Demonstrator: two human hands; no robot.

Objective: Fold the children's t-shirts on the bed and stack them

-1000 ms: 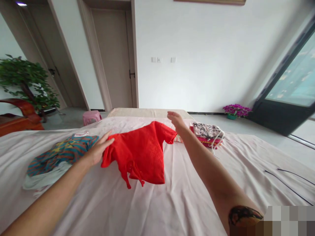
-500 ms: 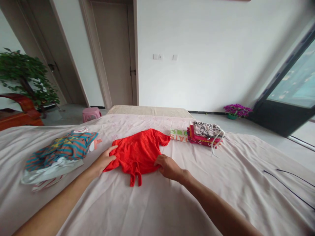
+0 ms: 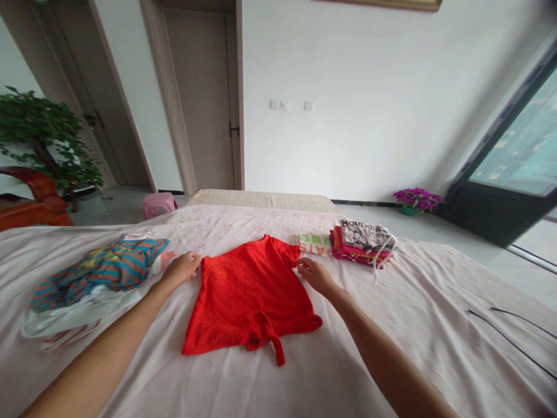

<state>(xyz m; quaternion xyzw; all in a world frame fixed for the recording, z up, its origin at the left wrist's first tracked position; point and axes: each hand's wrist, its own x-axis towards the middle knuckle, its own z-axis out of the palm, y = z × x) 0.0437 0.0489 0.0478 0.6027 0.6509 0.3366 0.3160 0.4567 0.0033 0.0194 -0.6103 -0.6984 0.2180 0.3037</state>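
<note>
A red short-sleeved top [image 3: 250, 290] with a tie at its hem lies spread on the pale pink sheet [image 3: 348, 360], its hem toward me. My left hand [image 3: 185, 267] is closed at the top's upper left, by the shoulder, pinching its edge. At the other side my right hand [image 3: 314, 275] pinches the right sleeve [image 3: 290, 254]. Just beyond that sleeve lies a folded white cloth [image 3: 314, 244] with green and orange print. The left sleeve is mostly out of sight, near my left hand.
To the left sits a loose heap of clothes [image 3: 104, 270], striped and white. A folded stack [image 3: 363, 244] with a white cord stands at the right. Two dark cords [image 3: 513, 342] lie at the far right. A pink stool [image 3: 159, 205] stands beyond the sheet.
The red top, first lifted and then bunched on the sheet, now lies flatter with its hem nearer me. My right hand moved from the top's lower right side up to its sleeve.
</note>
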